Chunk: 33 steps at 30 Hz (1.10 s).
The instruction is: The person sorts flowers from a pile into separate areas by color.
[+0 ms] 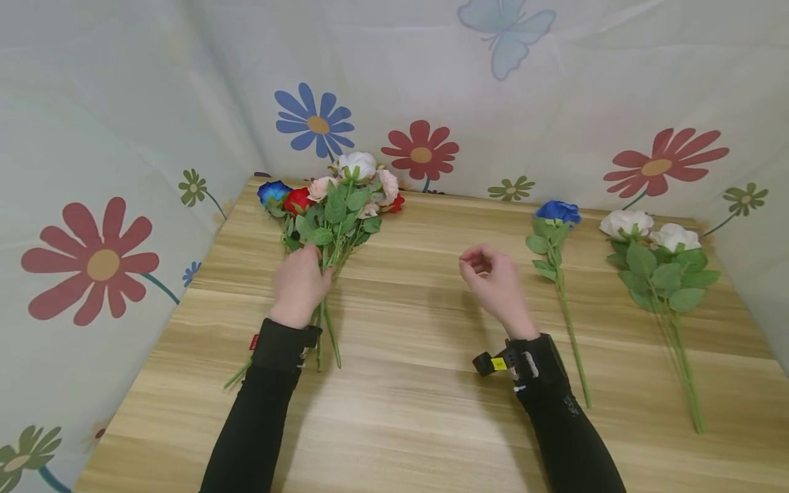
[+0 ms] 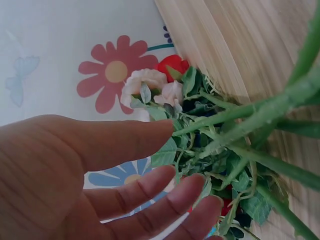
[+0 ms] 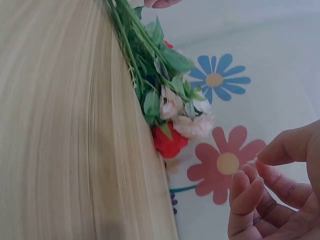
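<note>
On the left of the table lies a bunch of artificial flowers (image 1: 337,209) with white, pale pink, red and blue heads. My left hand (image 1: 300,286) is at its stems; in the left wrist view the thumb and fingers are spread apart beside the green stems (image 2: 270,112), not wrapped round them. Over the middle of the table, my right hand (image 1: 498,284) hovers with thumb and forefinger tips together and the other fingers loosely curled. No flower is in it. Nearest to it on the right lies a single blue rose (image 1: 557,213) with a long stem.
Two white roses (image 1: 653,233) with leafy stems lie at the far right of the wooden table (image 1: 407,411). A pale curtain (image 1: 394,61) printed with flowers stands behind the table and along its sides. Stem ends from the bunch point towards the front.
</note>
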Motion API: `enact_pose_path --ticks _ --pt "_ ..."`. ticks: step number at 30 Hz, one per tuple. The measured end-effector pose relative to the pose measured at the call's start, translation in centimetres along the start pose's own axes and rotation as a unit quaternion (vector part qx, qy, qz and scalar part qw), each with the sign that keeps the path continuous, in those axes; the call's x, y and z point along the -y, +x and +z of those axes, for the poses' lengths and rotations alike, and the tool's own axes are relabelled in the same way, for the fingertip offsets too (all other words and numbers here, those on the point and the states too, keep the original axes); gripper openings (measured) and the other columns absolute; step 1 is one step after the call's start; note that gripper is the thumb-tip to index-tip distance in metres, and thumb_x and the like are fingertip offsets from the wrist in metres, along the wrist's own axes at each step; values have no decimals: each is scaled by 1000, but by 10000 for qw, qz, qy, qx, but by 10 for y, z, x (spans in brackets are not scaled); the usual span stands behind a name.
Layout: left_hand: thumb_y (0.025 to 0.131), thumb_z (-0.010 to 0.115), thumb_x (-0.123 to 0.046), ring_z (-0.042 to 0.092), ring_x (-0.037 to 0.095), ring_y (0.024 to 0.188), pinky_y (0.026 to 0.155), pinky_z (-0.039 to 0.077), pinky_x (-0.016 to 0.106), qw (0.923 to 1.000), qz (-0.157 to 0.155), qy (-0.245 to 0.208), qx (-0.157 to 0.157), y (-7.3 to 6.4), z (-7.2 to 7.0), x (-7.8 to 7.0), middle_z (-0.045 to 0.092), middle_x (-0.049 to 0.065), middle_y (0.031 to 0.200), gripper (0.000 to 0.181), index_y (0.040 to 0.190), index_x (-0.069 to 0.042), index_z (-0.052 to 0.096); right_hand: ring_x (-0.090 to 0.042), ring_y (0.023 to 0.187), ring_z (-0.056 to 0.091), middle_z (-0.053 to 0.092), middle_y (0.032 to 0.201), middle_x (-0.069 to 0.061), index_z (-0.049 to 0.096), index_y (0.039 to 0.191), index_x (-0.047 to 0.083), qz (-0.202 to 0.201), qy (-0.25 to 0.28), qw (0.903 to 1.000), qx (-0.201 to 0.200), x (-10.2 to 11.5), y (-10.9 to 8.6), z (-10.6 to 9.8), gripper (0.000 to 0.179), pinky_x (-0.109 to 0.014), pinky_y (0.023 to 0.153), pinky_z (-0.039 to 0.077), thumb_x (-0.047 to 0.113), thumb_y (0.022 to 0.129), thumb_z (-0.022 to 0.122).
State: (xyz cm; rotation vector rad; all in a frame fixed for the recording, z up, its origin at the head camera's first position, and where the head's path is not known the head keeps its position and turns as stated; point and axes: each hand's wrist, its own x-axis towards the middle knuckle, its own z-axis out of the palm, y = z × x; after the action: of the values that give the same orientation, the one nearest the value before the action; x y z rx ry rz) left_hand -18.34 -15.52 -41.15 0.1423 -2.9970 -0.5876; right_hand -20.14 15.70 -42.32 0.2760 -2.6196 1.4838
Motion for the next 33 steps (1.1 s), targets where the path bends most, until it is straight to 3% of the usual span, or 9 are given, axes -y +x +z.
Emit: enact_pose_path --ticks 5,8,11,15,18,26,33 --pt "96 68 -24 67 36 68 54 51 42 9993 -144 203 295 -1 -2 4 66 17 76 25 90 -1 60 -14 82 60 66 96 -17 67 105 -1 -39 144 9998 126 6 2 12 16 -15 70 49 11 97 61" --pt "97 66 -24 53 24 52 46 38 32 9974 -231 298 618 0 -3 5 48 4 56 38 66 -10 49 -15 82 60 66 97 -16 67 105 -1 -23 215 9995 226 9 2 18 15 -15 70 49 10 97 61" --pt "97 66 -24 35 14 45 44 26 27 9950 -271 291 913 0 -3 4 30 -4 49 52 55 -16 36 -16 82 60 66 96 -17 67 104 -2 -31 254 9992 309 10 1 21 14 -16 69 49 7 96 61" --pt "98 65 -21 23 10 43 44 19 24 9934 -287 146 1097 2 -2 5 21 -7 48 59 50 -19 30 -17 80 60 67 94 -18 68 102 -3 -115 264 9990 344 11 1 24 13 -17 70 49 6 96 61" --pt "98 64 -20 20 10 44 45 17 24 9929 -305 39 1147 3 0 6 19 -7 49 59 51 -19 30 -17 80 61 67 94 -18 68 101 -3 -135 270 9989 346 9 1 25 12 -17 71 49 6 96 61" --pt "99 63 -21 20 10 44 46 17 24 9924 -300 -84 1194 5 2 9 18 -7 50 58 52 -19 28 -18 80 61 67 93 -18 69 101 -2 -99 272 9989 375 9 0 25 12 -17 71 50 5 95 61" --pt "99 64 -24 25 11 43 45 20 24 9926 -104 -307 1171 6 4 10 21 -7 49 58 51 -19 31 -15 78 60 67 93 -18 68 102 -3 -120 316 9987 384 8 -1 23 12 -16 70 49 4 95 61"
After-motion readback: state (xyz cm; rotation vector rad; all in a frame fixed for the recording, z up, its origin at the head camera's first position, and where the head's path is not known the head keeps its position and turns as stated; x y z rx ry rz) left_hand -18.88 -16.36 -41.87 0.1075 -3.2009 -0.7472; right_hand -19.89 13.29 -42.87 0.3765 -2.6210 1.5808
